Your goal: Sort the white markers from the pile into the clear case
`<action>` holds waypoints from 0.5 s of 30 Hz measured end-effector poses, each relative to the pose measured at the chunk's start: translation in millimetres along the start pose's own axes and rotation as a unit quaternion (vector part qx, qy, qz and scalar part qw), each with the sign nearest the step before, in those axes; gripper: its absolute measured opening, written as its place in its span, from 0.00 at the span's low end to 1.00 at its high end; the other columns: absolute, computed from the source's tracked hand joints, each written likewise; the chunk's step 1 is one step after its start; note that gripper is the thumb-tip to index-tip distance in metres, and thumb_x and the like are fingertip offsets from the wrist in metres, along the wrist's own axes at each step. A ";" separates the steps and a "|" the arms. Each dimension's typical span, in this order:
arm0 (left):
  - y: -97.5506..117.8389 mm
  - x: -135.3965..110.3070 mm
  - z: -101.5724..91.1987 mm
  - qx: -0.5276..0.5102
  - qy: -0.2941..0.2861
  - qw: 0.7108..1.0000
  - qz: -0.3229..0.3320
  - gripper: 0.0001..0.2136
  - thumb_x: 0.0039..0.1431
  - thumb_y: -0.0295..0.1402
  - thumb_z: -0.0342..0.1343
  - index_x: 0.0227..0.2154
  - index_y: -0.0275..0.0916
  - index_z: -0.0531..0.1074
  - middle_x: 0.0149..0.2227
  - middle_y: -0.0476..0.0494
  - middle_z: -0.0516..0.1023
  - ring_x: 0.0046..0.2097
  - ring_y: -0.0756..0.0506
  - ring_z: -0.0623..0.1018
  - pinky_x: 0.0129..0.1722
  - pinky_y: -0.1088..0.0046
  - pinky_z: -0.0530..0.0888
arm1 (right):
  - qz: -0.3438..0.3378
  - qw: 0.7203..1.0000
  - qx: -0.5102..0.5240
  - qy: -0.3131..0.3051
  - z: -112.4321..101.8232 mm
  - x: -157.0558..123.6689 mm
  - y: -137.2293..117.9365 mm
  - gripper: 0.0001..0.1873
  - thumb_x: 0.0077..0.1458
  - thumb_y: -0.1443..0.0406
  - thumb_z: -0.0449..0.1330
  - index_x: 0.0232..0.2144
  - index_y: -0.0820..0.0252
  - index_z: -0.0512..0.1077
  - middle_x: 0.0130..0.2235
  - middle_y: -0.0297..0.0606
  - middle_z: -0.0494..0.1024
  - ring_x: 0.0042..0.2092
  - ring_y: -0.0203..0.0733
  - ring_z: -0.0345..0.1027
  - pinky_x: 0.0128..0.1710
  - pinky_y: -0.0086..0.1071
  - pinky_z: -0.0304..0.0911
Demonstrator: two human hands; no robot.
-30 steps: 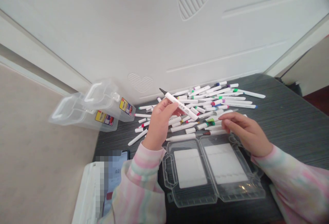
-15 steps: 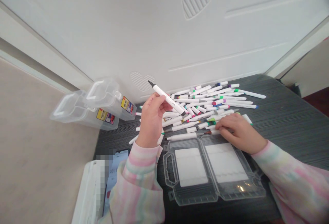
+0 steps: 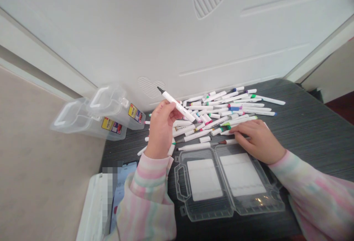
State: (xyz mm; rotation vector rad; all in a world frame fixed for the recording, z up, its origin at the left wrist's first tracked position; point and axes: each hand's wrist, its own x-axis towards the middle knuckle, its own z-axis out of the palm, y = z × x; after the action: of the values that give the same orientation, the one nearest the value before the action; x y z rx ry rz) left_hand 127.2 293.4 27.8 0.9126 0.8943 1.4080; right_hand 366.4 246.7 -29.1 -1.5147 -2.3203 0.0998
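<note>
My left hand (image 3: 160,130) is closed on a white marker (image 3: 177,105) with a black tip, held up and tilted so the tip points up-left. My right hand (image 3: 257,139) lies on the near edge of a pile of white markers (image 3: 226,110) with coloured caps, its fingers pressing on one or two of them; what it grips I cannot make out. An open clear plastic case (image 3: 229,182) with two white inserts lies flat just in front of both hands on the dark table (image 3: 304,130).
Two clear lidded plastic boxes (image 3: 105,112) with yellow labels sit at the table's left corner against a white panelled wall (image 3: 177,30). A phone (image 3: 121,182) and a white tray edge (image 3: 91,207) lie at the lower left. The table's right side drops off to the floor.
My left hand lifted the marker and swung its black tip up and to the left. My right hand slid left and settled onto the markers at the pile's near edge.
</note>
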 end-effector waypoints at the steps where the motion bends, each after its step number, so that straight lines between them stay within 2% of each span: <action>1: -0.2 0.0 -0.2 -0.001 -0.002 1.000 0.000 0.04 0.47 0.31 0.51 0.22 0.36 0.68 0.24 0.51 0.67 0.29 0.52 0.71 0.29 0.77 0.69 | 0.003 1.000 0.002 0.002 0.2 0.0 0.2 0.10 0.51 0.67 0.49 0.27 0.59 0.70 0.32 0.36 0.77 0.36 0.42 0.67 0.38 0.38 0.53; 8: -0.3 -0.2 -0.1 -0.011 0.007 1.000 -0.002 0.03 0.47 0.30 0.52 0.22 0.36 0.68 0.23 0.52 0.68 0.28 0.52 0.71 0.29 0.77 0.69 | 0.083 0.995 0.002 0.052 1.9 -0.3 2.7 0.10 0.51 0.66 0.49 0.33 0.60 0.69 0.31 0.39 0.75 0.36 0.43 0.68 0.39 0.38 0.54; 15: -0.3 0.2 -0.3 -0.015 0.005 1.000 0.001 0.04 0.47 0.30 0.52 0.22 0.35 0.68 0.23 0.52 0.68 0.28 0.52 0.70 0.28 0.77 0.69 | 0.117 0.993 0.002 0.027 4.8 1.7 5.4 0.10 0.50 0.66 0.50 0.33 0.61 0.70 0.30 0.37 0.74 0.33 0.42 0.67 0.37 0.37 0.56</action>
State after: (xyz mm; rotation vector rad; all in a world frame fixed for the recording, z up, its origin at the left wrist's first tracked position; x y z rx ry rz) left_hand 127.1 293.6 27.4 0.8857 0.8776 1.4251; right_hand 368.9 251.2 -34.5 -1.7597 -2.0911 0.1218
